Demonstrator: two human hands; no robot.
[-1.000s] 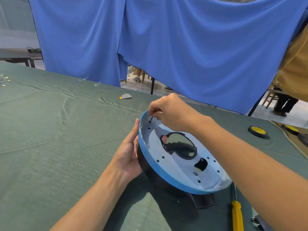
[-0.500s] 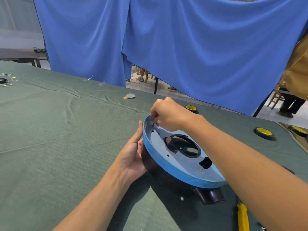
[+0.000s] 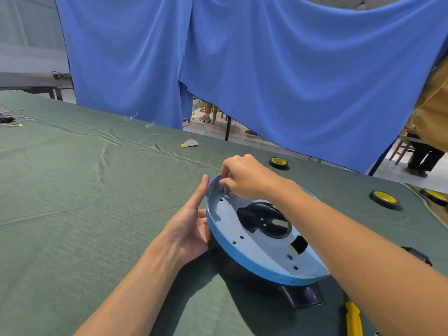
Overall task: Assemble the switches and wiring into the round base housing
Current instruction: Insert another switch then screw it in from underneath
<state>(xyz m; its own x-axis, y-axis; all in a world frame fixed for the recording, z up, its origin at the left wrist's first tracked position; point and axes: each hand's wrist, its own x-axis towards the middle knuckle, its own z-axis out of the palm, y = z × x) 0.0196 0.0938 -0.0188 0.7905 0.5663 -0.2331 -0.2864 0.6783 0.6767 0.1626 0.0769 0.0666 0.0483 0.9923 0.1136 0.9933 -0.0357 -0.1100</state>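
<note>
Round base housing (image 3: pixel 257 248) tilts flatter now, straight-fingered left hand (image 3: pixel 191 229) bracing its rim, while the right hand (image 3: pixel 244 178) lowers a pinched small fastener (image 3: pixel 222 189) toward its hole.

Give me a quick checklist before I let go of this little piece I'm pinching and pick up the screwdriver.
1. Housing steadied: ok. The left hand presses against the rim of the blue housing.
2. Piece held: ok. The right hand pinches a small dark piece near the far-left rim.
3. Piece seated in a hole: cannot tell. The fingertips hide it.
4. Housing lying flat: not ok. It sits tilted.
5. Screwdriver in sight: ok. Its yellow handle lies on the green cloth, near right.
</note>
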